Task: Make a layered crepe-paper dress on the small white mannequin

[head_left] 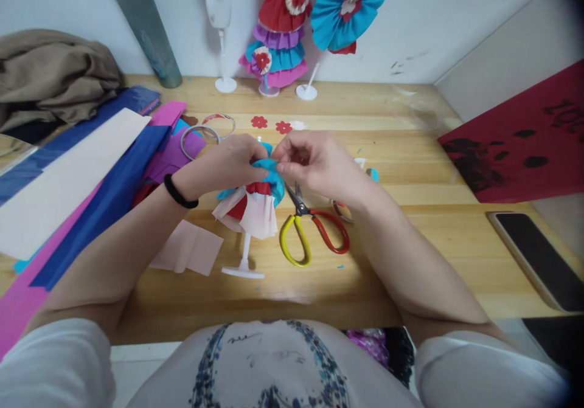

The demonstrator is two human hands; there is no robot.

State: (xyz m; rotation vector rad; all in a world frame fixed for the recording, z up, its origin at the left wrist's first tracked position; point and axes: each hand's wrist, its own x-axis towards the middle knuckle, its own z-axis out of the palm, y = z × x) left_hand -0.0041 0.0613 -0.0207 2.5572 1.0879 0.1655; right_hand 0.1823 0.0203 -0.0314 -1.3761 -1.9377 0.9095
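Note:
A small white dress-form stand [245, 256] stands upright on the wooden table, wearing a ruffled skirt [260, 218] of pale pink and red paper. Blue crepe paper [269, 168] is gathered around its upper part. My left hand [232, 162] pinches this blue paper from the left. From the right, the fingertips of my right hand [314, 162] are closed on the same blue paper. Below my right hand lie scissors [301, 210] with one yellow and one red handle, blades partly under the hand. A folded pale pink paper piece [189, 247] rests left of the stand.
Crepe paper sheets [100, 207] and a brown cloth [55, 73] lie at left. Behind are a bottle [148, 31], a dressed paper form [278, 46], a blue paper fan [356, 10], tape rolls [201, 140] and red paper flowers [259, 122]. A phone [538, 262] is at right.

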